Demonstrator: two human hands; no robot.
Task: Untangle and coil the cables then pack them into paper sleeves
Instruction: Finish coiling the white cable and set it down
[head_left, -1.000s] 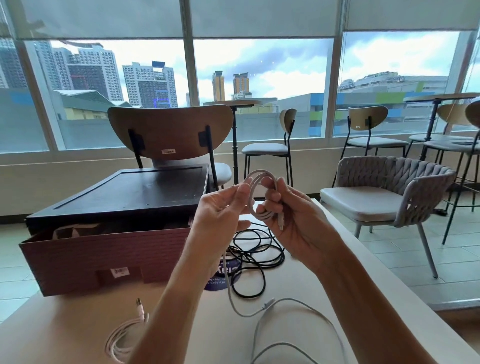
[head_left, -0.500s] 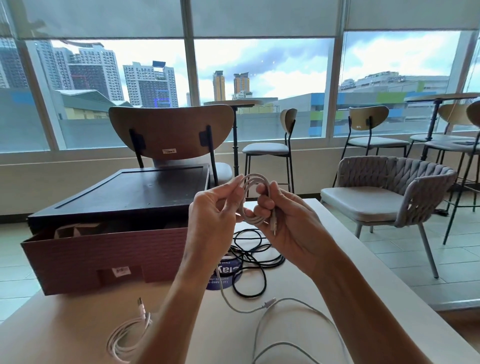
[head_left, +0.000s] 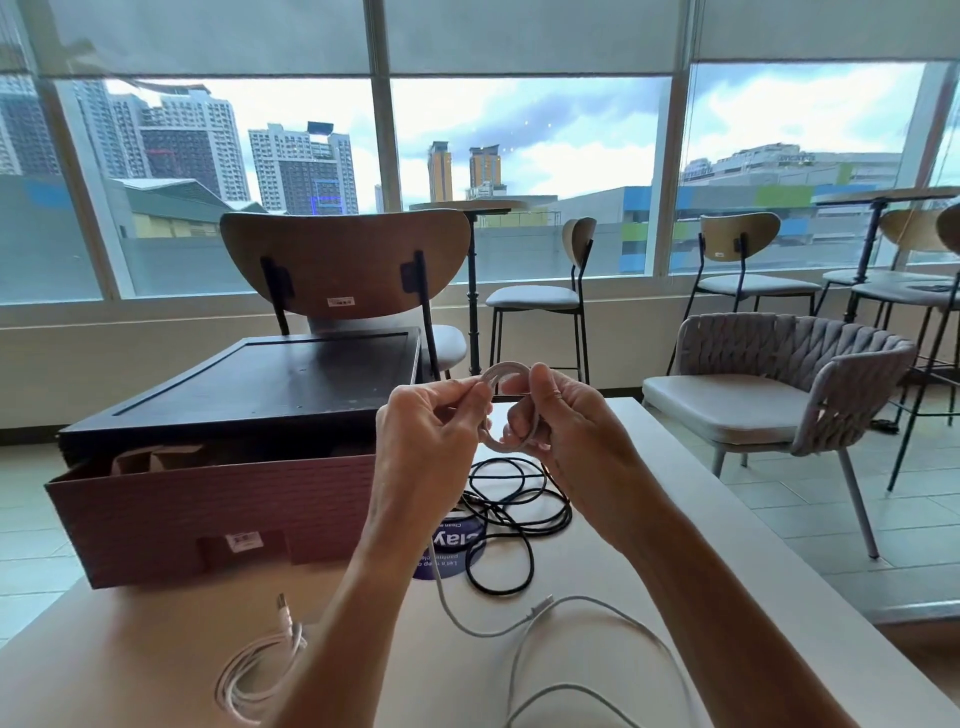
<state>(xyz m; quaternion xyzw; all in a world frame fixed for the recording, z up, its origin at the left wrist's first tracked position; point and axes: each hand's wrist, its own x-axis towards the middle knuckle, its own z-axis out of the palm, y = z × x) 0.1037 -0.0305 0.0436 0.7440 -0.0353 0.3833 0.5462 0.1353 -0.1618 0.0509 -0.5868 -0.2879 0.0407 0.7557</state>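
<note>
Head view, centre of frame: where's the white cable (head_left: 505, 370)?
— Coiled small, held above the table (head_left: 654, 467). The left hand (head_left: 431, 431) pinches one side and the right hand (head_left: 563, 423) curls round the other.
— Handling?
— Light, limp and springy, I'd judge. Grip across all the loops.

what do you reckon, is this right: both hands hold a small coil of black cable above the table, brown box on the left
Wrong colour: in the head view the coil in the left hand and right hand is white; the black cable lies loose on the table. The brown box is on the left.
</note>
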